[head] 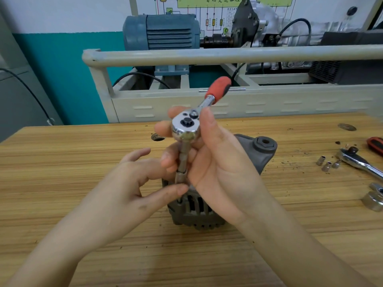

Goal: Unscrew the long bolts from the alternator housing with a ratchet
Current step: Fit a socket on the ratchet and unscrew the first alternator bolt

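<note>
Alternator housing (261,154) sits mid worktop (83,162), partly hidden behind both hands. Right hand (217,162) grips ratchet (186,127) at its head, fingers curled round head and the extension bar (183,160) running down w/ socket toward housing top; red handle points far-right. Left hand (134,179) pinches socket end at the bottom btwn thumb and fingertips; other fingers relaxed. Bolt itself hidden, can't tell. Far right on worktop: second ratchet (360,162), three small sockets (328,165) just beside it, a large socket (373,200) nearer.
</note>
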`<state>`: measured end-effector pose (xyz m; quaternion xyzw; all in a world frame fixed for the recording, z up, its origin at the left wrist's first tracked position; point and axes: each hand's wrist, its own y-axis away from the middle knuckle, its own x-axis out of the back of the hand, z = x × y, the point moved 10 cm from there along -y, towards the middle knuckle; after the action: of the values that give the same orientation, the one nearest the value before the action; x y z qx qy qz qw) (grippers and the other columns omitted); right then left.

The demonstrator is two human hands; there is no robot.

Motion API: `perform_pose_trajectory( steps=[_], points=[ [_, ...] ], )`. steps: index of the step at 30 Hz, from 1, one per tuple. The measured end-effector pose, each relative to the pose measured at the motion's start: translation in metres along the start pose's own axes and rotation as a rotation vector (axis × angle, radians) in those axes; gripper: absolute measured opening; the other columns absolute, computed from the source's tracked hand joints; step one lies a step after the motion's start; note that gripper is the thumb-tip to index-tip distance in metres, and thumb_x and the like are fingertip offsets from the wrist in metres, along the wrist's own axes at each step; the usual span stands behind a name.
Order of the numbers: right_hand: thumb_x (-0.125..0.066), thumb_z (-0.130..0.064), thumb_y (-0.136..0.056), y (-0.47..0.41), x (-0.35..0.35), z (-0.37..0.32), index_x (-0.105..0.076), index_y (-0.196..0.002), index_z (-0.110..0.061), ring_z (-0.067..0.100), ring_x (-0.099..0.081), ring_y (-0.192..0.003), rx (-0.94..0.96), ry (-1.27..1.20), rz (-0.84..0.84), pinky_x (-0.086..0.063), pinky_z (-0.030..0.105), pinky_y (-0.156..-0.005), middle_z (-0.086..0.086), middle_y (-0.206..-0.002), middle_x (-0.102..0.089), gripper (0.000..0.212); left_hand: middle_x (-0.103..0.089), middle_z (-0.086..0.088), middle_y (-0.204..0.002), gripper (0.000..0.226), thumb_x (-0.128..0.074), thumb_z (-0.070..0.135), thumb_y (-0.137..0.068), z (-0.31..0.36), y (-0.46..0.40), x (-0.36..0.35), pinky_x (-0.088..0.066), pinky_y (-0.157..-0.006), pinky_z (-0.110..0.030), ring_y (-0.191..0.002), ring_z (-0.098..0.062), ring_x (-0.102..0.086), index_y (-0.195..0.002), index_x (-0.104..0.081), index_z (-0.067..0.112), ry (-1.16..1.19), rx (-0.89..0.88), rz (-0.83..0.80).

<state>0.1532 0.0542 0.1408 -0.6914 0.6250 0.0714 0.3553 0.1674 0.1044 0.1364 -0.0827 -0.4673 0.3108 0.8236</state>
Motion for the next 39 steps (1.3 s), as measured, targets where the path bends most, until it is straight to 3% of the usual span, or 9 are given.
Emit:
perform_pose_trajectory(
  steps=[3, 8, 12, 16, 21, 24, 30, 34, 39],
  points=[
    [-0.06, -0.035, -0.074, 0.0, 0.001, -0.003, -0.057, -0.092, -0.011, 0.007, -0.062, -0.061, 0.024, -0.007, 0.014, -0.051, 0.019, -0.06, -0.004, -0.081, -0.069, 0.03, -0.052, 0.033, -0.109, 0.038, -0.05, 0.055, -0.066, -0.003, 0.0, 0.003, -0.032, -0.091, -0.022, -0.092, 0.02, -0.05, -0.073, -0.07, 0.023, -0.035, 0.009, 0.04],
    [-0.069, -0.024, -0.056, 0.005, 0.01, -0.01, -0.052, -0.084, -0.013, 0.009, -0.061, -0.06, 0.086, -0.028, 0.086, -0.051, 0.023, -0.057, 0.0, -0.078, -0.063, 0.034, -0.049, 0.034, -0.105, 0.034, -0.052, 0.06, -0.056, -0.006, 0.0, 0.005, -0.02, -0.093, 0.0, -0.087, 0.036, -0.037, -0.06, -0.065, 0.03, -0.044, 0.053, 0.099],
    [-0.064, -0.033, -0.068, 0.002, 0.003, -0.004, -0.056, -0.089, -0.01, 0.008, -0.061, -0.061, 0.044, 0.002, 0.04, -0.051, 0.02, -0.06, -0.001, -0.082, -0.067, 0.032, -0.051, 0.034, -0.107, 0.026, -0.053, 0.054, -0.065, -0.002, -0.001, 0.004, -0.032, -0.088, -0.022, -0.091, 0.024, -0.048, -0.071, -0.067, 0.033, -0.038, 0.017, 0.049],
    [-0.053, -0.039, -0.074, -0.001, 0.001, 0.001, -0.061, -0.09, -0.015, 0.007, -0.063, -0.06, -0.011, -0.035, 0.01, -0.052, 0.02, -0.061, -0.004, -0.081, -0.07, 0.03, -0.058, 0.036, -0.102, 0.033, -0.05, 0.052, -0.071, -0.002, -0.002, -0.002, -0.036, -0.09, -0.024, -0.093, 0.015, -0.055, -0.102, -0.059, 0.049, 0.039, 0.018, -0.048],
    [-0.065, -0.033, -0.068, 0.001, 0.003, -0.003, -0.06, -0.088, -0.011, 0.007, -0.06, -0.062, 0.038, -0.028, 0.02, -0.05, 0.02, -0.06, -0.003, -0.077, -0.067, 0.03, -0.052, 0.031, -0.105, 0.033, -0.053, 0.056, -0.061, -0.005, -0.001, 0.005, -0.032, -0.09, -0.015, -0.09, 0.023, -0.048, -0.066, -0.069, 0.027, -0.033, 0.042, 0.079],
    [-0.069, -0.025, -0.062, 0.004, 0.007, -0.008, -0.059, -0.084, -0.014, 0.01, -0.061, -0.062, 0.071, -0.055, 0.042, -0.05, 0.022, -0.06, 0.0, -0.078, -0.065, 0.026, -0.051, 0.029, -0.106, 0.038, -0.054, 0.059, -0.058, -0.007, -0.001, 0.007, -0.03, -0.089, -0.013, -0.09, 0.022, -0.049, -0.079, -0.065, 0.029, -0.027, 0.069, 0.114],
    [-0.055, -0.037, -0.075, 0.0, 0.002, 0.0, -0.063, -0.089, -0.014, 0.007, -0.062, -0.062, 0.001, -0.039, 0.018, -0.051, 0.02, -0.061, -0.002, -0.082, -0.07, 0.028, -0.056, 0.035, -0.102, 0.026, -0.052, 0.05, -0.07, 0.001, -0.002, -0.001, -0.035, -0.088, -0.024, -0.091, 0.018, -0.054, -0.077, -0.07, 0.032, 0.004, -0.007, 0.004],
    [-0.06, -0.037, -0.074, 0.0, 0.001, 0.0, -0.06, -0.089, -0.012, 0.006, -0.061, -0.062, 0.008, -0.037, 0.017, -0.05, 0.018, -0.06, -0.003, -0.082, -0.07, 0.028, -0.055, 0.028, -0.104, 0.04, -0.053, 0.053, -0.065, -0.004, -0.001, 0.004, -0.031, -0.086, -0.018, -0.089, 0.016, -0.054, -0.071, -0.072, 0.018, -0.027, 0.011, 0.05],
    [-0.073, -0.029, -0.057, 0.003, 0.007, -0.005, -0.061, -0.081, -0.015, 0.009, -0.06, -0.063, 0.066, -0.061, 0.057, -0.05, 0.02, -0.056, -0.001, -0.08, -0.067, 0.03, -0.057, 0.027, -0.103, 0.034, -0.055, 0.057, -0.06, -0.007, -0.002, 0.004, -0.029, -0.094, -0.004, -0.089, 0.021, -0.05, -0.066, -0.07, 0.027, -0.002, 0.059, 0.069]
  ],
)
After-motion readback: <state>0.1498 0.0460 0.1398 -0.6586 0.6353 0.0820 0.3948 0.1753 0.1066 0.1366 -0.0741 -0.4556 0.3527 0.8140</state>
